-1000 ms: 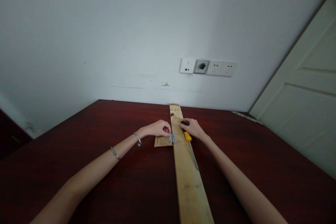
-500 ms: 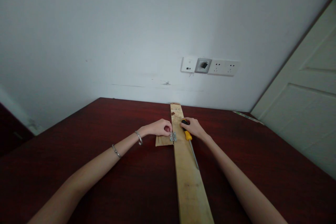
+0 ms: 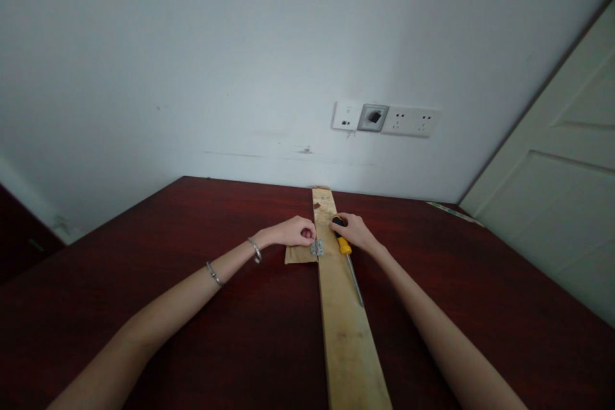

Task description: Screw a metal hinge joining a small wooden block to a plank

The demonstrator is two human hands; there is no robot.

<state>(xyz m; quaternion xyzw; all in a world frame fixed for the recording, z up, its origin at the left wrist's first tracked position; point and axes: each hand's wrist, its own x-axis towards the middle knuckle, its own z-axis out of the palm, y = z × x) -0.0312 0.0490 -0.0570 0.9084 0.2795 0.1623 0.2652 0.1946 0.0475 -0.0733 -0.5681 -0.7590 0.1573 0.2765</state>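
Observation:
A long wooden board (image 3: 346,333) runs away from me over the dark red table. Against its left edge lies a small tan piece (image 3: 300,255), and a metal hinge (image 3: 317,247) spans the two. My left hand (image 3: 298,230) is closed in a pinch just above the hinge; whatever sits between its fingertips is too small to make out. On the board's right edge, my right hand (image 3: 353,230) is wrapped round the black and yellow handle of a screwdriver (image 3: 344,245). The screwdriver's shaft points back toward me along the board.
The dark red tabletop (image 3: 216,346) ends at a white wall (image 3: 240,64) with a row of sockets (image 3: 410,121). To the right stands a pale panelled door (image 3: 567,205). A thin patterned strip (image 3: 454,213) lies by the table's back right edge.
The view has shifted very slightly. Both hands, the screwdriver, the hinge and the board keep almost the same places.

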